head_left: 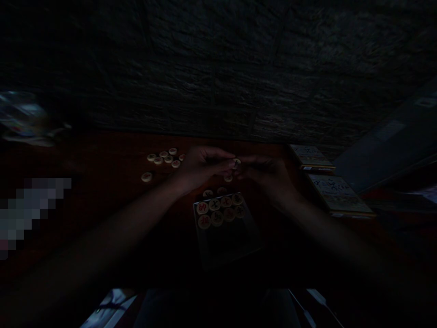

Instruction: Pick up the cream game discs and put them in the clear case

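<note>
Between the fingertips of both hands, above the table, is a round pale Chinese chess piece (236, 162) with a dark character. My left hand (201, 167) pinches it from the left with thumb and fingers. From the other side, the fingers of my right hand (268, 175) close on it too, though they are dim. Just below the hands lies another piece (228, 179). Nearer to me sits a clear shallow box (232, 243), its far two rows filled with red and dark pieces. Two loose pieces, one at the left (208, 194), lie by its far edge.
Several loose pieces (158, 160) lie on the reddish-brown table (102, 159) left of my left hand. Two flat printed boxes (341, 193) are at the right. A rough stone wall (218, 82) rises behind. A clear plastic bag-like item (23, 116) is at far left. The scene is dark.
</note>
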A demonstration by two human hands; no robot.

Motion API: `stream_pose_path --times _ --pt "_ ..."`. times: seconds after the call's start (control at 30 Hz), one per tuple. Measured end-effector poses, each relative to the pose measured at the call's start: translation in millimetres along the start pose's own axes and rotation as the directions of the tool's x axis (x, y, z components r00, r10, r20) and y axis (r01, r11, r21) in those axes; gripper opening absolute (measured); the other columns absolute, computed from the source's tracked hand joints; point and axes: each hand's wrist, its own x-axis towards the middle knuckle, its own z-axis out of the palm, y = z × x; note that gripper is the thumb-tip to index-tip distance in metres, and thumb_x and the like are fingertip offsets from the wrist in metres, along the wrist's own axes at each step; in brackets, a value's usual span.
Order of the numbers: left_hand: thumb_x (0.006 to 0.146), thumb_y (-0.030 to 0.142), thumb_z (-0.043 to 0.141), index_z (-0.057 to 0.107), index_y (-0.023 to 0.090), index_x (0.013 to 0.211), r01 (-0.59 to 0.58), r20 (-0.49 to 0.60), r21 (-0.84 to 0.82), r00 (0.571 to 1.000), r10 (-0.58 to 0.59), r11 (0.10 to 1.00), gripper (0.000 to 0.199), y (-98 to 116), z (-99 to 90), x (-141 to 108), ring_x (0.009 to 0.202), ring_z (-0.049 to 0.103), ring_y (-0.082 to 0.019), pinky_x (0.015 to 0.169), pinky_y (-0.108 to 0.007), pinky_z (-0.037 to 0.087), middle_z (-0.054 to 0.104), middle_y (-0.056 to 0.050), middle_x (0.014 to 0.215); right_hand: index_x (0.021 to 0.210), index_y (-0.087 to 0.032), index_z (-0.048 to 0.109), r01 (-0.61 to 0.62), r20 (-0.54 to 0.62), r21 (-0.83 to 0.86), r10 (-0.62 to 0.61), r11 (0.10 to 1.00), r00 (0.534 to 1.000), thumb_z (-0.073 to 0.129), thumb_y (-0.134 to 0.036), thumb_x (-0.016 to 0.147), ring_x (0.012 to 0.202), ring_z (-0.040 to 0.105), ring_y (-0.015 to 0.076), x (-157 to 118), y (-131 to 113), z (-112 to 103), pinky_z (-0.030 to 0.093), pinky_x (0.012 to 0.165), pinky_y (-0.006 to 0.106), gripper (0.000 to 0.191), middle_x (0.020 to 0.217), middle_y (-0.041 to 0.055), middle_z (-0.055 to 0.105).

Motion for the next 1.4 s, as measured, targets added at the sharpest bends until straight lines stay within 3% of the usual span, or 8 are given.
stream_pose_path --times 0.23,1.0,1.4 --pt "0.078 0.035 0.092 0.084 0.017 0.102 0.041 -0.007 -0.065 0.999 -0.042 0.997 0.031 2.1 0.3 -0.7 0.091 0.081 -0.023 0.094 -0.040 0.066 0.084 -0.010 0.103 0.090 -0.024 0.087 -0.011 -0.005 0.073 0.012 0.997 1.000 0.093 -0.035 0.072 0.065 0.074 0.0156 -0.3 2.0 -1.0 0.064 0.074 0.034 0.022 0.075 0.0014 0.081" --pt "0.077 0.035 0.093 0.082 0.015 0.100 0.029 -0.003 -0.050 1.000 -0.029 0.998 0.033 -0.4 -2.7 1.3 0.089 0.081 -0.021 0.089 -0.036 0.066 0.084 -0.009 0.099 0.092 -0.023 0.087 -0.041 -0.047 0.026 0.042 0.999 0.998 0.093 -0.036 0.072 0.072 0.075 0.0169 -0.4 1.2 -1.9 0.063 0.076 0.033 0.025 0.082 0.0033 0.082" --pt "0.074 0.036 0.094 0.082 0.015 0.097 0.036 -0.042 -0.030 0.998 -0.038 0.999 0.033 -2.0 -3.3 1.3 0.085 0.080 -0.021 0.089 -0.038 0.067 0.083 -0.009 0.096 0.089 -0.025 0.085 0.026 -0.080 -0.056 -0.030 0.998 0.996 0.090 -0.033 0.074 0.071 0.074 0.0178 0.0 5.0 -4.4 0.062 0.072 0.033 0.019 0.080 0.0025 0.082"
